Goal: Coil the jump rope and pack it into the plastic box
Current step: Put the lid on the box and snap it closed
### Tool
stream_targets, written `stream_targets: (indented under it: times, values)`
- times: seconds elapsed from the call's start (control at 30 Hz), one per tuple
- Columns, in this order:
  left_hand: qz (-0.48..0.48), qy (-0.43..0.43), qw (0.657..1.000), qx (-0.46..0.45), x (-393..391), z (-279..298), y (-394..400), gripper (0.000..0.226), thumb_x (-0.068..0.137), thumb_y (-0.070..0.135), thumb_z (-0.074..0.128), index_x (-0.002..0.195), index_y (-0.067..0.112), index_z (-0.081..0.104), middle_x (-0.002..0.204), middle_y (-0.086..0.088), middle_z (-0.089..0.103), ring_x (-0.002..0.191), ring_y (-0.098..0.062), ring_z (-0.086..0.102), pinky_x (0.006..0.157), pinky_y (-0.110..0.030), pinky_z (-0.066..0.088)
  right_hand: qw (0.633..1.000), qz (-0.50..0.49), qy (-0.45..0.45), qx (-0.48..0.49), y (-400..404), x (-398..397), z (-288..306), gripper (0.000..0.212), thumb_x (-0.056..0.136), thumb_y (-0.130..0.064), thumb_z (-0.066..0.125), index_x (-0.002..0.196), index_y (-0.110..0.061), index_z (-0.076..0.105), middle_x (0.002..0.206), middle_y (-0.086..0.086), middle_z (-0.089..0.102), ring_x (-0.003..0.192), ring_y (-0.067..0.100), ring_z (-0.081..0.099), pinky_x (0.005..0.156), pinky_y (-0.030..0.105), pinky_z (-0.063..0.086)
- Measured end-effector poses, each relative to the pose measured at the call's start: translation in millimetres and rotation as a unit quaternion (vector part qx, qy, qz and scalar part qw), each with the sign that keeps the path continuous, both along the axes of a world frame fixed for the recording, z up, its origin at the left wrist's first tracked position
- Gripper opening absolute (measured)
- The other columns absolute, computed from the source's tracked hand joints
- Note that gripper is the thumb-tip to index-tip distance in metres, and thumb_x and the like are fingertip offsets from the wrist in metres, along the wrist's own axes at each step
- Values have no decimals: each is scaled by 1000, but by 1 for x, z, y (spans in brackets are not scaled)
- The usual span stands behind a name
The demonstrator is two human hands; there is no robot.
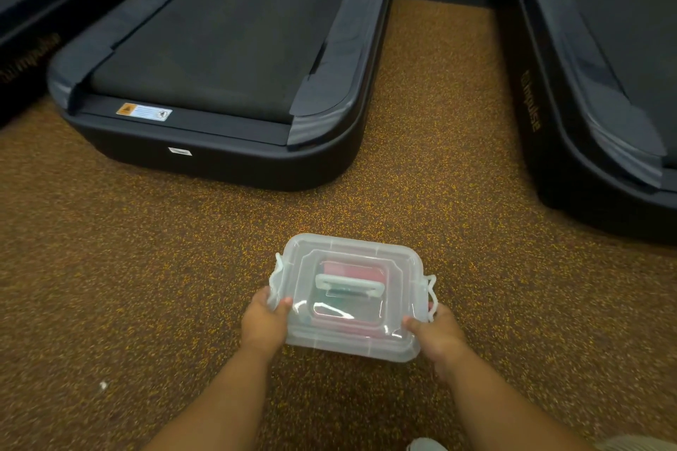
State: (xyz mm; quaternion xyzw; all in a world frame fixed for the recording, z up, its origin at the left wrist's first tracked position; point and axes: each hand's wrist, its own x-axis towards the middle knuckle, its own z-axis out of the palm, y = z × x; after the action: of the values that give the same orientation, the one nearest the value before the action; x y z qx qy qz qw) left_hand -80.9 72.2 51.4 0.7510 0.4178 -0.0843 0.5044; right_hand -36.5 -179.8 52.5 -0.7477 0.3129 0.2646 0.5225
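A small clear plastic box (351, 337) with its lid on and a flat handle on top is held low over the speckled floor. Pink and green shapes, blurred by the lid, show inside it; I cannot tell whether they are the jump rope. My left hand (264, 324) grips the box's left end, thumb on the lid. My right hand (437, 337) grips its right end beside a white side latch (432, 295). The latch on the left side sticks out too.
A black treadmill deck (219, 48) lies on the floor ahead, its rear end close beyond the box. A second treadmill (604, 84) runs along the right, a third at the far left. Brown speckled rubber flooring (146, 267) surrounds the box.
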Motion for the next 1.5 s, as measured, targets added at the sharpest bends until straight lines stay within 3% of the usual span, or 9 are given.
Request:
stream_targets:
  times: [0.17,0.4,0.63,0.87,1.0,1.17,1.33,1.5]
  values:
    - [-21,35,999,-15,1,-6,4,44,90,24,61,131,12,49,122,-15,59,107,-34,58,95,-51,49,997,41,-13,-65,3,10,2,47,84,-13,68,126,-14,48,114,10,61,100,30,60,87,42,51]
    - [-30,51,998,3,3,-5,1,55,91,25,60,141,10,40,133,-18,52,119,-38,52,101,-49,44,988,91,-1,-121,5,12,8,51,87,-22,65,132,-12,43,126,13,57,113,34,56,95,46,48]
    - [-48,52,997,31,6,-9,4,39,91,28,59,124,9,53,114,-15,60,102,-35,58,91,-47,51,981,114,1,-154,5,14,10,51,88,-29,61,133,-13,42,127,13,57,115,34,55,98,47,47]
    - [-58,45,996,54,10,-9,3,40,92,25,58,127,9,53,113,-17,61,101,-33,58,92,-45,50,972,137,9,-189,11,16,13,50,91,-31,57,133,-11,39,128,15,55,119,36,53,97,47,47]
    - [-58,49,996,50,10,-12,5,45,91,28,58,132,10,51,119,-18,60,107,-37,58,95,-49,49,972,138,10,-189,11,16,13,52,90,-32,58,134,-12,39,127,15,55,119,36,53,97,47,47]
    - [-70,38,996,46,11,-13,7,41,91,26,58,128,10,54,115,-16,62,103,-34,59,94,-48,50,987,105,14,-120,3,21,17,43,83,-23,68,120,-14,47,110,8,59,99,28,59,88,44,52]
    - [-80,37,995,56,11,-14,7,39,91,27,59,125,10,56,111,-15,64,101,-33,60,92,-47,51,988,105,-5,-110,3,22,11,63,77,-19,71,132,-28,41,112,4,62,103,28,60,92,51,52]
    - [-105,57,989,88,12,-16,8,36,91,29,58,122,10,57,110,-16,65,101,-34,60,89,-41,50,982,112,-27,-152,8,20,10,55,84,-18,65,133,-24,42,113,8,61,105,31,59,91,44,51]
